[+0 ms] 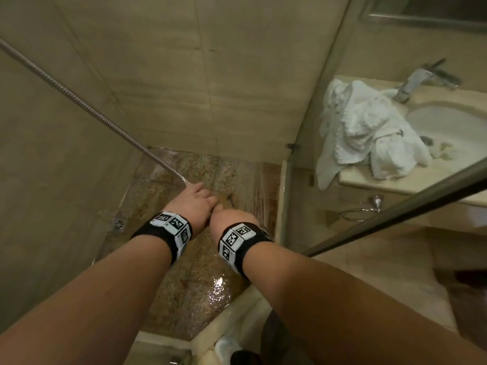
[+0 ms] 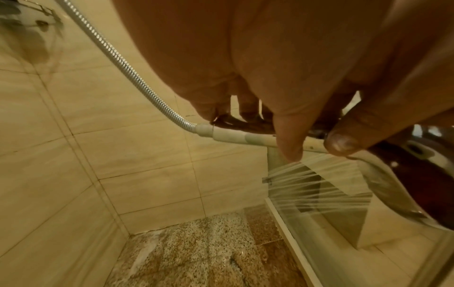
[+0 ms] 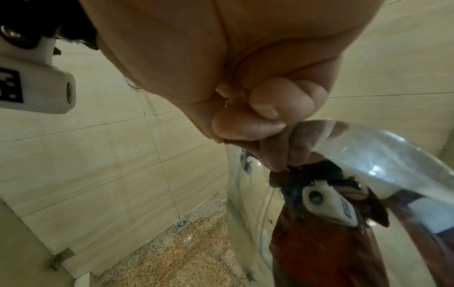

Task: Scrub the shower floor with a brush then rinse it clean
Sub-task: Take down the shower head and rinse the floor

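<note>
A chrome hand shower [image 2: 403, 186] on a ribbed metal hose [image 1: 79, 100] is held over the wet speckled shower floor [image 1: 200, 285]. My left hand [image 1: 199, 200] grips its handle [image 2: 236, 136] just past the hose joint. My right hand [image 1: 230, 219] sits beside it, fingers curled onto the mirrored back of the hand shower [image 3: 368, 153]. Thin jets of water [image 2: 317, 190] spray sideways towards the glass wall. The floor [image 2: 196, 252] shines with water near the threshold. No brush shows in any view.
A square drain [image 1: 118, 224] sits by the left wall. Tiled walls close the far and left sides, and a glass panel with a dark rail [image 1: 395, 214] closes the right. Beyond the glass stand a basin [image 1: 453, 127], a tap [image 1: 419, 83] and a crumpled white towel [image 1: 369, 133].
</note>
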A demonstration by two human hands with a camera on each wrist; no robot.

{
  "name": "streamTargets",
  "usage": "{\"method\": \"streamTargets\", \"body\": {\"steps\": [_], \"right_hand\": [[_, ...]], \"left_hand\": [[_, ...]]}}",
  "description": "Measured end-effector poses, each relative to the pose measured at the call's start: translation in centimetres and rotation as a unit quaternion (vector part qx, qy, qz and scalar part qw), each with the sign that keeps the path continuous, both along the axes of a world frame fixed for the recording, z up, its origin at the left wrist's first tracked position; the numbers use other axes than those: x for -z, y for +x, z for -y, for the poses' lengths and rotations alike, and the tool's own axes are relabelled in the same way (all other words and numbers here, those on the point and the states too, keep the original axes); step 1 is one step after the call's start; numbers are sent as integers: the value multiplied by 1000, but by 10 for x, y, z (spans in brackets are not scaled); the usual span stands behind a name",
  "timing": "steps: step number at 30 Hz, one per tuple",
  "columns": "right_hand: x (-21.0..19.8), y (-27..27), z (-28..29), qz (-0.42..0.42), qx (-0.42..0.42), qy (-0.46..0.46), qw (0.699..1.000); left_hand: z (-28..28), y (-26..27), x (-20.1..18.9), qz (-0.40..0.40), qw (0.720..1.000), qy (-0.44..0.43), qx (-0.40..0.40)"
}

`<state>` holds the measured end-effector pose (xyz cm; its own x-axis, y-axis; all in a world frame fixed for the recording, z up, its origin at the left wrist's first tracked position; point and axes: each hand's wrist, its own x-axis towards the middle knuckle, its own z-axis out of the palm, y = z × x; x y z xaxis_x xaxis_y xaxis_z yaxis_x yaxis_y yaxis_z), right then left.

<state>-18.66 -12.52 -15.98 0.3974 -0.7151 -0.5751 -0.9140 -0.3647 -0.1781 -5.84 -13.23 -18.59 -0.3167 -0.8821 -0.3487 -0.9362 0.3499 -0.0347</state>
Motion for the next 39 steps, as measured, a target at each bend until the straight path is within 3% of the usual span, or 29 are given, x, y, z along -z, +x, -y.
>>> {"method": "streamTargets", "body": {"steps": [7,16,39], "right_hand": [[7,-10,7,21,56,18,998],[5,-18,13,27,59,-7,998],[-23,50,29,15,-119,-40,992]], "left_hand": [[17,-16,0,-22,999,22,-7],[29,-23,1,-56,998,19,-23],[-13,42,-22,-89,965,-53,-243]]}}
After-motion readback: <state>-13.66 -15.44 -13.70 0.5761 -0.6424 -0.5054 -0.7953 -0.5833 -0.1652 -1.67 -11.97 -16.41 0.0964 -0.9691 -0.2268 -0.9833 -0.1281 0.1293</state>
